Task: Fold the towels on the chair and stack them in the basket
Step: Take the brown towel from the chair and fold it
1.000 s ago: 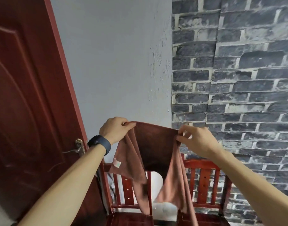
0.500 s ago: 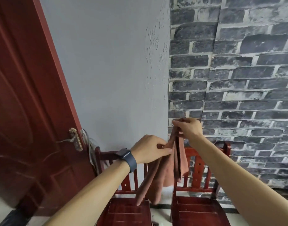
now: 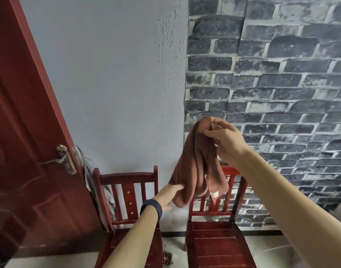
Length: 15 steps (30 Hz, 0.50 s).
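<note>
Left hand [image 3: 170, 192] dropped to towel [image 3: 196, 167] hem | right hand [image 3: 226, 141] pinches top

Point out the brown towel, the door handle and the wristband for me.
towel [image 3: 194, 167]: head view, middle of the hanging cloth.
door handle [image 3: 66, 161]: head view, on the brass plate.
wristband [image 3: 153, 206]: head view, dark band on the left wrist.

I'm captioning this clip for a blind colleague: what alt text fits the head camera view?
A person's right hand pinches a folded brown towel up high while the left hand, dark band on its wrist, grasps its lower edge. Two red wooden slatted chairs stand below, against a grey wall and brick-pattern wall.
</note>
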Each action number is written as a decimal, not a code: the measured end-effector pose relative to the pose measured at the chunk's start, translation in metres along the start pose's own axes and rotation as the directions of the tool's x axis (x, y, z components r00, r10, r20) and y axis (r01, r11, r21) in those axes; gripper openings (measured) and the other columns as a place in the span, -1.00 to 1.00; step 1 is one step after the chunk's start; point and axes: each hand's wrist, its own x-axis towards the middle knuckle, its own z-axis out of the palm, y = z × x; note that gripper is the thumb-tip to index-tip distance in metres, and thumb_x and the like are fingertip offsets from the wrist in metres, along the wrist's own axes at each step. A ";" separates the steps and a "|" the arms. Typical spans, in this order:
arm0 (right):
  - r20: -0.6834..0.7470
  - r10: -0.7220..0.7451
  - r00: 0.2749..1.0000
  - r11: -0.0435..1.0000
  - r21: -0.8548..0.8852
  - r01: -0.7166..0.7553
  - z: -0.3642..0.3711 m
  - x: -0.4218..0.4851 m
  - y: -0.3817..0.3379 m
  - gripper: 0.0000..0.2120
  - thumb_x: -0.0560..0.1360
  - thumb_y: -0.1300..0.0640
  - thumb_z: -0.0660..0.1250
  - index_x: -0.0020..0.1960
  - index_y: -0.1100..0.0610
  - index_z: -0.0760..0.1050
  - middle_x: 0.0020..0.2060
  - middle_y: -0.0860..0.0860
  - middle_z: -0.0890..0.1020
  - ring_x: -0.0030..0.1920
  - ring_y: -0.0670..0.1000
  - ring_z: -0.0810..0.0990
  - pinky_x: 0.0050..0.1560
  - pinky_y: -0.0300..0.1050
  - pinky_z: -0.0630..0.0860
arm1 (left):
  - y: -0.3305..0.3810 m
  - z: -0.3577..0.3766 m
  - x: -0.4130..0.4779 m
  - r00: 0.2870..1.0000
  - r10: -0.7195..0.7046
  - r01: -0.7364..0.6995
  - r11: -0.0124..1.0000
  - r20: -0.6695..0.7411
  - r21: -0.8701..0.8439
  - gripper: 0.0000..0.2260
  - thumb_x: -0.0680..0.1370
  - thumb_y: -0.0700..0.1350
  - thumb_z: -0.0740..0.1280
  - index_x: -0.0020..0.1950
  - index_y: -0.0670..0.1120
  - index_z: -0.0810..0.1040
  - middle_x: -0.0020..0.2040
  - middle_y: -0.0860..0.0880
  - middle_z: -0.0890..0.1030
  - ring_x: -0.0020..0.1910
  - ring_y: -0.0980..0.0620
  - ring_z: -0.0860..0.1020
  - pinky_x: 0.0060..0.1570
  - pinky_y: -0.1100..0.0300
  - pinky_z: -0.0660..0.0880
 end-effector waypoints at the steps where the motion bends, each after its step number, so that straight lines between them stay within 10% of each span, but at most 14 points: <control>1: 0.003 -0.007 1.000 1.000 0.005 0.007 -0.001 -0.002 -0.002 -0.67 0.48 0.53 0.25 0.06 0.17 0.55 -0.18 0.10 0.64 -0.24 0.04 0.62 -0.18 -0.08 0.59 | 0.001 0.005 0.004 1.000 0.000 0.001 0.999 0.030 -0.048 -0.24 0.35 0.34 0.46 0.47 0.15 0.28 0.44 0.01 0.42 0.39 -0.15 0.40 0.36 -0.13 0.32; 4: -0.004 -0.016 1.000 0.999 0.042 0.016 -0.009 -0.008 0.000 -0.67 0.49 0.52 0.26 0.05 0.15 0.56 -0.17 0.10 0.65 -0.18 0.06 0.63 -0.09 -0.04 0.57 | 0.010 0.013 0.007 0.999 -0.033 0.035 0.985 0.016 -0.171 -0.18 0.40 0.38 0.37 0.53 0.32 -0.01 0.53 -0.09 0.29 0.39 -0.30 0.40 0.32 -0.33 0.32; 9: -0.031 -0.003 1.000 0.998 0.065 0.005 -0.025 -0.015 0.008 -0.68 0.50 0.51 0.25 0.03 0.13 0.54 -0.17 0.08 0.64 -0.17 0.06 0.63 -0.08 -0.02 0.57 | -0.001 0.014 0.013 0.960 -0.277 0.279 0.904 0.053 -0.325 -0.06 0.37 0.43 0.35 0.51 -0.17 0.20 0.15 -0.32 0.52 0.13 -0.33 0.54 0.20 -0.22 0.49; 15: -0.092 0.007 0.996 0.994 0.107 0.003 -0.044 -0.019 0.022 -0.68 0.49 0.51 0.26 0.04 0.13 0.54 -0.20 0.07 0.66 -0.19 0.06 0.63 0.02 0.05 0.53 | -0.038 0.008 0.009 0.916 -0.392 0.392 0.920 0.080 0.016 -0.07 0.37 0.55 0.17 0.40 -0.20 0.36 0.27 -0.26 0.56 0.20 -0.24 0.57 0.23 -0.15 0.43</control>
